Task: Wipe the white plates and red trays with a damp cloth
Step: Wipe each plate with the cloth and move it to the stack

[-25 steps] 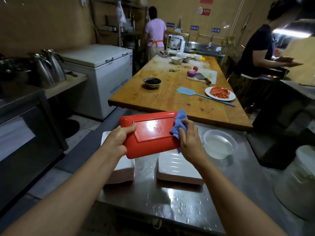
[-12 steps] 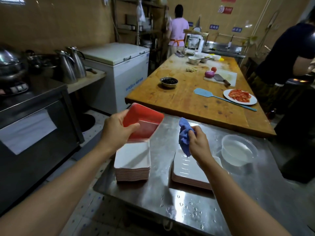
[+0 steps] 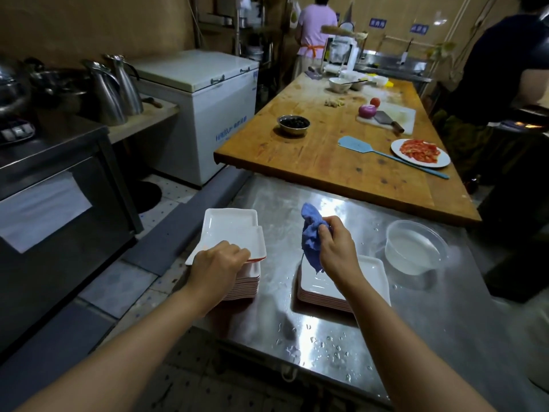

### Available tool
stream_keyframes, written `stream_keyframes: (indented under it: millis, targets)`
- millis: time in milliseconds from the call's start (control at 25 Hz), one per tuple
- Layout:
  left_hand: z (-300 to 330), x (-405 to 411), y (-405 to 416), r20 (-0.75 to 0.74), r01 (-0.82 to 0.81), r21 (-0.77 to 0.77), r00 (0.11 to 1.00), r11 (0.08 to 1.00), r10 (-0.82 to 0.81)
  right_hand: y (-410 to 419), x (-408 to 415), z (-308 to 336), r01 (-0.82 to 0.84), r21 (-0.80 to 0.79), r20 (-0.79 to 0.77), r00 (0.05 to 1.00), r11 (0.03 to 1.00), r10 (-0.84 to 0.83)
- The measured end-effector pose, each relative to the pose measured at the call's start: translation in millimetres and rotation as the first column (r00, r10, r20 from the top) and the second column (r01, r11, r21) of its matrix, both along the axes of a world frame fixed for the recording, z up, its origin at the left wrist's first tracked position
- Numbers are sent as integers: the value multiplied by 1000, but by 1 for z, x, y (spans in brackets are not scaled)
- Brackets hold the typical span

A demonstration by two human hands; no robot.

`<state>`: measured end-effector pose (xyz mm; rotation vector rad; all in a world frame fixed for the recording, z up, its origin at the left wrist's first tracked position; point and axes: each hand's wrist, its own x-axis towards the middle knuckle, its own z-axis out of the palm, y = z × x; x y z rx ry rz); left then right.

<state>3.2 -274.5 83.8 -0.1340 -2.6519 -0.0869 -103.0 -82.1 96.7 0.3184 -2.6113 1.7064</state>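
My left hand [image 3: 218, 264] grips the near edge of a rectangular tray [image 3: 233, 234], white inside and red underneath, lying on top of the left stack of trays [image 3: 243, 285] at the steel table's left edge. My right hand [image 3: 334, 248] holds a crumpled blue cloth [image 3: 310, 230] in the air above the right stack of white plates [image 3: 368, 273]. The top plate of that stack looks wet.
A clear plastic bowl of water [image 3: 416, 248] stands right of the stacks on the wet steel table [image 3: 445, 322]. Beyond it is a wooden table [image 3: 320, 156] with food and a blue spatula. Two people work at the back and right. A freezer and oven stand left.
The red tray, held up and wiped a second ago, has been turned over and set down on the left stack. My right hand with the cloth has drawn away from it.
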Motion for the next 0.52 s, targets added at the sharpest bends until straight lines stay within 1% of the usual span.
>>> stream_keyframes:
  millis: [120,280,520]
  targets:
    - [-12,5,6,65,-12,-45,998,999,15,6,-1,-5,28,-5,3,1000,1000,-28]
    - [-34,6,14,139,-63,-128,987,990,81,15,-3,-14,49,-11,28,998,999,-48]
    - [-59,-6,10,201,-120,-176,967,977,155,28,-6,-33,91,0,60,994,996,-91]
